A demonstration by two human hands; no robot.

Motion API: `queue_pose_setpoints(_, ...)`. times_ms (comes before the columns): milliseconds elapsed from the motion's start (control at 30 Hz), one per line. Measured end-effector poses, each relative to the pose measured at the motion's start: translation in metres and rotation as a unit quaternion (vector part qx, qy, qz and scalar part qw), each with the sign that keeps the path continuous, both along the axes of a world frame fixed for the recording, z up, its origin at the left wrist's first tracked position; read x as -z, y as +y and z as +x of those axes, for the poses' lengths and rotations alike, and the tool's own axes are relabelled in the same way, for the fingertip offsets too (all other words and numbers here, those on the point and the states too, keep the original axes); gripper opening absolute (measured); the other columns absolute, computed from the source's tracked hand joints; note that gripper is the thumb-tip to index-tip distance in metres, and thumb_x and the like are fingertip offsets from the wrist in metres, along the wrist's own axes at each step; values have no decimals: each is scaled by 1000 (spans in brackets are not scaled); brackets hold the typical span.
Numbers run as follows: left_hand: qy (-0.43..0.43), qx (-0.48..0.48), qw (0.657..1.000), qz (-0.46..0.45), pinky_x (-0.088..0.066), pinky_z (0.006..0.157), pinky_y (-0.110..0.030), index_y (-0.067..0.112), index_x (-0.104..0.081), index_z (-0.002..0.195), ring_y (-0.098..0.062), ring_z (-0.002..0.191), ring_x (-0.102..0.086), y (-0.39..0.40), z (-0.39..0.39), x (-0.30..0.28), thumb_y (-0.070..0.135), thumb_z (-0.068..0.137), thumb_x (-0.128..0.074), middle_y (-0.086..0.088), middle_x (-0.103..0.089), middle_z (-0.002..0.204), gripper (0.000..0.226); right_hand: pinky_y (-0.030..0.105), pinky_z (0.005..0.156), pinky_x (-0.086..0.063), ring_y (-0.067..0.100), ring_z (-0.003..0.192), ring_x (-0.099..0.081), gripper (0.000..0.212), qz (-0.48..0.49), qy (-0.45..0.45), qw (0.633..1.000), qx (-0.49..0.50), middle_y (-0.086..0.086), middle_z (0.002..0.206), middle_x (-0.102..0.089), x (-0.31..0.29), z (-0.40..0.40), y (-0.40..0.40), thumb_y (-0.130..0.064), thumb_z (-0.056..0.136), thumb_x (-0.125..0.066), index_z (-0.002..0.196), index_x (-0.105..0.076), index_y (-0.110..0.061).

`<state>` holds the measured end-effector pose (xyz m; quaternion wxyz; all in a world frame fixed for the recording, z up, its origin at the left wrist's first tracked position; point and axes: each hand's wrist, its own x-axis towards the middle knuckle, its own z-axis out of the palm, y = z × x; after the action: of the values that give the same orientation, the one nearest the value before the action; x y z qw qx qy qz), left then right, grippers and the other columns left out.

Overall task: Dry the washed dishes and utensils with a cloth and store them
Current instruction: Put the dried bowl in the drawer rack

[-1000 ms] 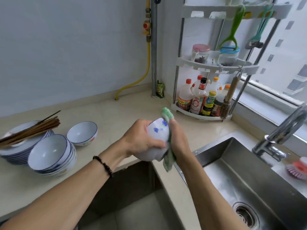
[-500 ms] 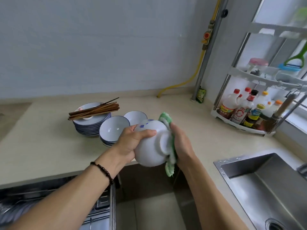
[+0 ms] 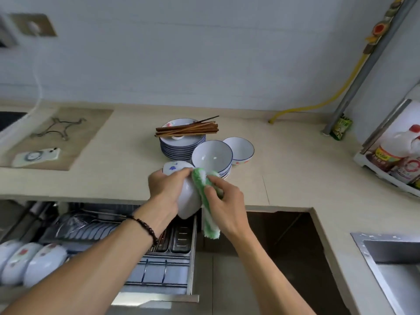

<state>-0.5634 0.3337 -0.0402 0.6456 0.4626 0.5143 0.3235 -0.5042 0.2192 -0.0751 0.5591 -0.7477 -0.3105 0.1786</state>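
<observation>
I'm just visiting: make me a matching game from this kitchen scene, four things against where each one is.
Things:
1. chopsticks
2. cloth
3. phone
4. held bowl

Places:
A. in the left hand
B. on the mat, far left of the counter
C. across the plate stack
D. in the right hand

Pairs: 1-C, 2-D, 3-B, 4-A

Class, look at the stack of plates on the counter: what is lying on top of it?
A bundle of brown chopsticks lies across the top plate of the stack of plates. Under them shows part of something small and white, too covered to name.
</observation>
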Motion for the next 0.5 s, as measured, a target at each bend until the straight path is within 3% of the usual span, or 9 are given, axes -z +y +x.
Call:
queue_pose_setpoints(67, 26, -2, 1000, -6, -52, 59, -27, 13, -68, 77, -23, 65, -62, 15, -25, 8, 7, 70, -86, -5, -67, 73, 20, 31, 91, -51, 10, 101, -64, 31, -36, -2, 999, -10, -6, 108, -73, 8, -9, 17, -19, 97, -52, 121, -71, -21)
queue_pose_setpoints(167, 45, 27, 998, -21, -43, 53, -24, 12, -65, 84, -20, 62, -57, 27, -58, 22, 8, 74, -84, -4, -64, 74, 21, 34, 103, -44, 18, 118, -58, 32, -56, 87, 995, -13, -4, 121, -68, 19, -30, 52, -16, 105, -43, 123, -67, -24)
queue_pose_setpoints(233, 53, 10, 998, -34, -44, 56, -26, 13, -63, 81, -24, 67, -58, 41, -78, 33, 9, 75, -84, -6, -64, 76, 22, 30, 97, -44, 17, 113, -59, 31, -62, 125, 989, -39, -7, 112, -68, 28, -53, 76, -14, 106, -40, 116, -67, -26)
queue_pose_setpoints(300, 55, -43, 997, -38, -47, 61, -29, 13, -64, 78, -26, 72, -61, 66, -100, 47, 8, 72, -85, -8, -67, 79, 22, 25, 88, -47, 13, 103, -62, 31, -72, 98, 989, -78, -5, 109, -69, 35, -82, 96, -17, 106, -41, 124, -66, -21)
queue_pose_setpoints(367, 65, -67, 995, -38, -46, 61, -27, 13, -65, 76, -23, 70, -62, 93, -126, 61, 6, 72, -84, -6, -69, 80, 21, 18, 74, -46, 7, 87, -61, 28, -98, 82, 985, -120, -6, 97, -67, 41, -107, 113, -17, 106, -43, 120, -67, -17)
queue_pose_setpoints(500, 122, -34, 991, -48, -42, 62, -27, 15, -62, 79, -16, 70, -56, 140, -189, 96, 11, 74, -85, -5, -65, 84, 24, 35, 70, -47, 29, 79, -61, 28, -158, 92, 977, -109, 8, 82, -66, 68, -139, 158, -14, 103, -41, 94, -67, -11)
